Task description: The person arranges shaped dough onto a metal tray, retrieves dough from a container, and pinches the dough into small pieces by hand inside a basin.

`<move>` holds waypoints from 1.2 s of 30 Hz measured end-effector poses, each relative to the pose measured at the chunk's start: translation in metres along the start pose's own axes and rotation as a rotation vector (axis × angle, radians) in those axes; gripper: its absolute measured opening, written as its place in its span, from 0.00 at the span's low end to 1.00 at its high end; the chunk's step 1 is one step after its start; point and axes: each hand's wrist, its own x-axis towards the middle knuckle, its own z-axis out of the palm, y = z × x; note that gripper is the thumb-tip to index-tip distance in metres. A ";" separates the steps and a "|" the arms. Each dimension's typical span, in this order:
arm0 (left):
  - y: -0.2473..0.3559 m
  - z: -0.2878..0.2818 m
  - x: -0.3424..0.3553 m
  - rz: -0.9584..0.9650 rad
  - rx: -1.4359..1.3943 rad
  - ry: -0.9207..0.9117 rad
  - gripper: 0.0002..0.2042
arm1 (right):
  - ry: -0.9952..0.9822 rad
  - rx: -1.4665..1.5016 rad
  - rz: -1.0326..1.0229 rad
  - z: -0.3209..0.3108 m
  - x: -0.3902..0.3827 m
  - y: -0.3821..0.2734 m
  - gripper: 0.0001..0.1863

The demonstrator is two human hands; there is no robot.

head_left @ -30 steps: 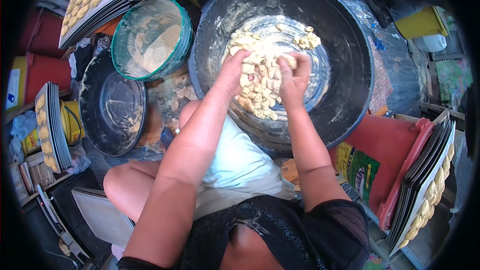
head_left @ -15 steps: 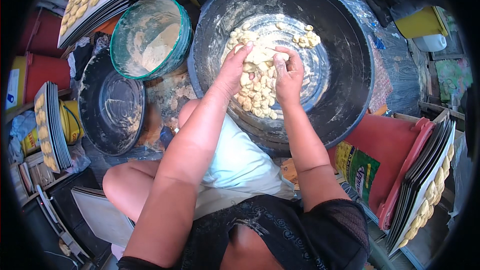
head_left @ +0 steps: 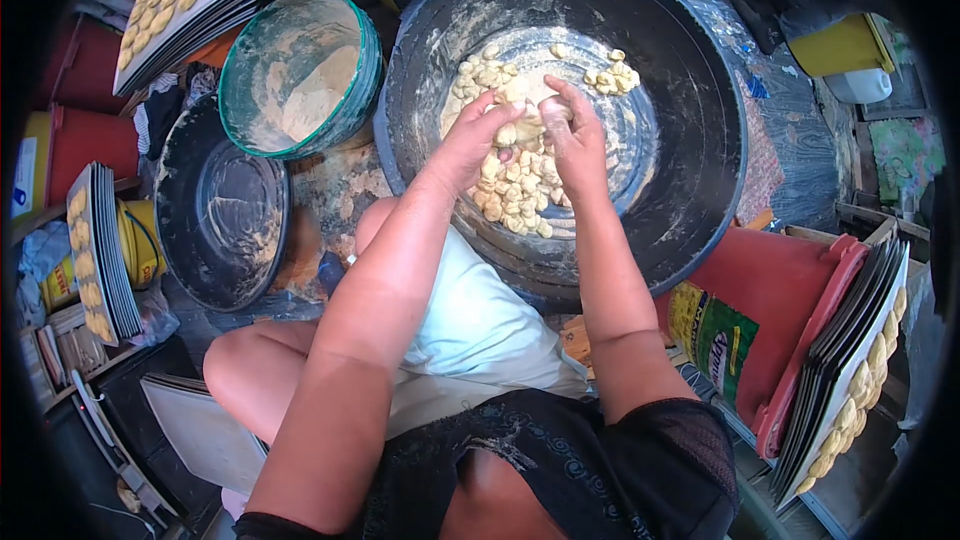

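Black plastic forms the wide basin [head_left: 695,130], by whose left rim a green-rimmed tub [head_left: 252,45] is crowded, while open room is left between the hands and the right wall. Small dough pieces [head_left: 515,197] are heaped on its floured bottom, beneath the hands. Both forearms are stretched forward; dough is cupped by the curled left hand [head_left: 470,145], but whether any is gripped by the bent-fingered right hand [head_left: 578,145] cannot be told.
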 end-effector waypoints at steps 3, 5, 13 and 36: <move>-0.003 -0.016 0.007 -0.136 0.155 -0.069 0.14 | -0.187 -0.150 0.087 -0.004 0.009 0.011 0.25; -0.006 -0.015 0.007 -0.193 0.126 -0.100 0.13 | -0.279 -0.102 0.107 -0.008 0.014 0.022 0.25; -0.006 -0.003 -0.002 0.069 0.049 0.030 0.24 | -0.290 0.087 0.271 -0.013 0.004 0.005 0.24; 0.002 -0.003 0.000 -0.138 0.232 -0.051 0.16 | 0.056 0.318 0.044 -0.026 0.007 0.019 0.15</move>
